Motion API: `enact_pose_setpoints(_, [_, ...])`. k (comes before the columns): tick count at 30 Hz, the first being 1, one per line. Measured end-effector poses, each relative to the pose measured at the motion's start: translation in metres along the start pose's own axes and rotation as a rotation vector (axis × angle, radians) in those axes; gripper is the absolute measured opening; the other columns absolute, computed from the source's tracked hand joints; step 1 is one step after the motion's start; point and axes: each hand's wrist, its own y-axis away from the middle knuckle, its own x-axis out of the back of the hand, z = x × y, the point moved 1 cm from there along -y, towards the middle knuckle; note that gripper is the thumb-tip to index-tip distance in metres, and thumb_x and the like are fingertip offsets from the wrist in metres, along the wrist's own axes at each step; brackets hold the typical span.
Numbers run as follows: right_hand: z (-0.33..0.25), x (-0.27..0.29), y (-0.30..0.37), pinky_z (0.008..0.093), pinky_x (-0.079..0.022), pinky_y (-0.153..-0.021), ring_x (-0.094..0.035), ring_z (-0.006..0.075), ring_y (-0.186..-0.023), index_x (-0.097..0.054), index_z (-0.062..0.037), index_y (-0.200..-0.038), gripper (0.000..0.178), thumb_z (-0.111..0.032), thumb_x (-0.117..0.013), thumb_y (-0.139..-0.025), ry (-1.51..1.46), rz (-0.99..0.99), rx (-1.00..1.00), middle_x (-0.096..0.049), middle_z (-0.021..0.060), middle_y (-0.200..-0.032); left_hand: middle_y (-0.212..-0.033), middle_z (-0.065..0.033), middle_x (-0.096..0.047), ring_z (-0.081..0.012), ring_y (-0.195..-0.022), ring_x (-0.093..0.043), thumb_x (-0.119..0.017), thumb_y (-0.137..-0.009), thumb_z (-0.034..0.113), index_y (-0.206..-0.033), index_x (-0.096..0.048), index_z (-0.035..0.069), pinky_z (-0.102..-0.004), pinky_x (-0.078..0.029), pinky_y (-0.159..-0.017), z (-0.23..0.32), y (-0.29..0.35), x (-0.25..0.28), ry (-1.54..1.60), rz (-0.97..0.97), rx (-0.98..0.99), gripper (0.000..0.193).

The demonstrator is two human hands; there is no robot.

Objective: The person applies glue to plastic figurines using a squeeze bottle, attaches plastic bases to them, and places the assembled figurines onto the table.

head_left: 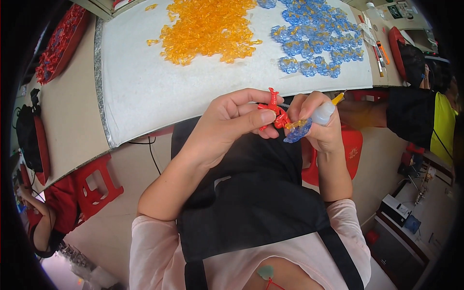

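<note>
Near the table's front edge, my left hand (232, 116) is closed, pinching a small shiny red plastic figure (277, 110) between thumb and fingers; its ribbed, forked end points up. My right hand (316, 130) meets it from the right. Thumb and fingers there grip a translucent blue plastic piece (298, 132) with an orange part on it, which touches or nearly touches the red figure. The same hand also holds a small whitish squeeze bottle (323, 114) with a yellow nozzle pointing up and right. Fingers hide how the pieces join.
On the white-covered table (140, 96) lie a heap of orange translucent pieces (203, 29) and, to the right, many blue pieces with orange parts (314, 38). Brushes and an orange-handled tool (383, 52) rest at the right edge. A red tray of parts (63, 46) sits far left. Other people sit at both sides.
</note>
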Motion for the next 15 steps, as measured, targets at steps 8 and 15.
enact_pose_setpoints(8, [-0.0010,-0.0017,0.0006,0.0260,-0.049,-0.051,-0.056,0.0180,-0.065,-0.051,0.0015,-0.084,0.021,0.001,-0.065,-0.068,-0.077,0.001,-0.103,-0.053,0.0135,-0.078,-0.084,-0.0094,-0.061,-0.0137,-0.070,-0.059,-0.056,-0.080,0.010,-0.106,-0.051,-0.004,-0.0235,-0.048,-0.066,-0.0024,0.0002,0.0012,-0.033,-0.010,-0.020,0.030])
enact_pose_setpoints(15, [-0.0040,0.0035,0.0024,0.0251,-0.048,-0.052,-0.056,0.0168,-0.064,-0.054,0.0034,-0.088,0.023,0.002,-0.064,-0.068,0.090,0.000,-0.056,-0.054,0.0129,-0.080,-0.085,-0.0112,-0.061,-0.0157,-0.072,-0.061,-0.057,-0.080,0.011,-0.105,-0.052,-0.005,-0.0237,-0.050,-0.066,-0.0001,0.0001,-0.0014,-0.067,0.004,0.002,0.030])
